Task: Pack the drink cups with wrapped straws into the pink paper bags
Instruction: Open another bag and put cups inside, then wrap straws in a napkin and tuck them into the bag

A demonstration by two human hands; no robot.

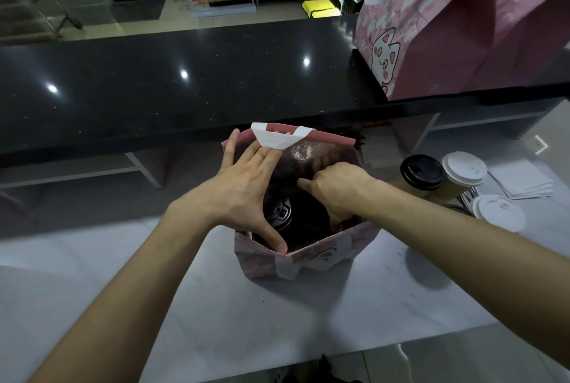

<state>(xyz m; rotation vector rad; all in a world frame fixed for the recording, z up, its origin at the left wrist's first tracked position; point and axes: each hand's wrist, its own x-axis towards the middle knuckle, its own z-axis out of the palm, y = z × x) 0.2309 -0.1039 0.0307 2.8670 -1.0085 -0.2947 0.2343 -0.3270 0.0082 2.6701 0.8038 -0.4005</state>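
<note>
From the head camera, packing looks partly done: one pink bag [308,259] stands open on the white worktop [216,305] with a black-lidded cup [277,213] already inside, and two more bags [447,43] stand on the dark counter [185,80] — their contents hidden. Three cups [444,179] wait just right of the open bag. The left hand [246,194] is spread wide, fingers apart, bracing the bag's mouth. The right hand [336,191] reaches down inside — whether its grip is clamped on anything I cannot tell.
</note>
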